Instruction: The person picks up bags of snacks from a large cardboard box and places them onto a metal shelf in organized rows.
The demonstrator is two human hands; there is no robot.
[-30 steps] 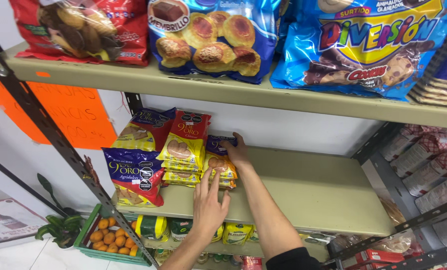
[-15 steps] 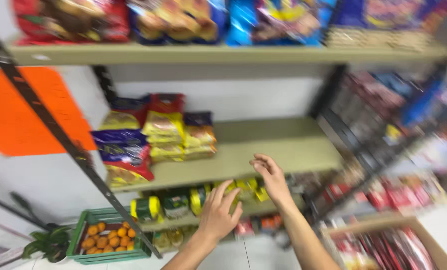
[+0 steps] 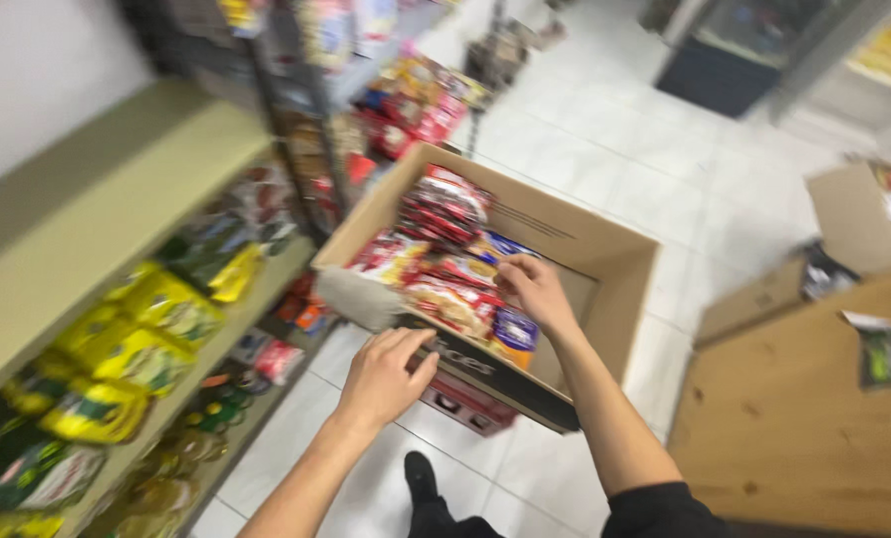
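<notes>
An open cardboard box (image 3: 605,249) stands in front of me, holding several red, yellow and blue snack packets (image 3: 444,267). My right hand (image 3: 533,289) reaches into the box, fingers curled on top of the packets; the blur hides whether it grips one. My left hand (image 3: 386,374) rests over the box's near edge, fingers bent and apart, holding nothing.
Shelves (image 3: 117,189) on the left carry yellow bags (image 3: 147,334) and, lower down, bottles (image 3: 191,443). More red packets (image 3: 411,115) fill racks further back. A wooden surface (image 3: 804,399) and another cardboard box (image 3: 854,214) lie on the right. White tiled floor (image 3: 615,130) runs behind; my shoe (image 3: 421,478) is below.
My view has swung from the shelf to the right and down onto the box. Both hands left the shelf; the right one now reaches into the box, the left is at its edge.
</notes>
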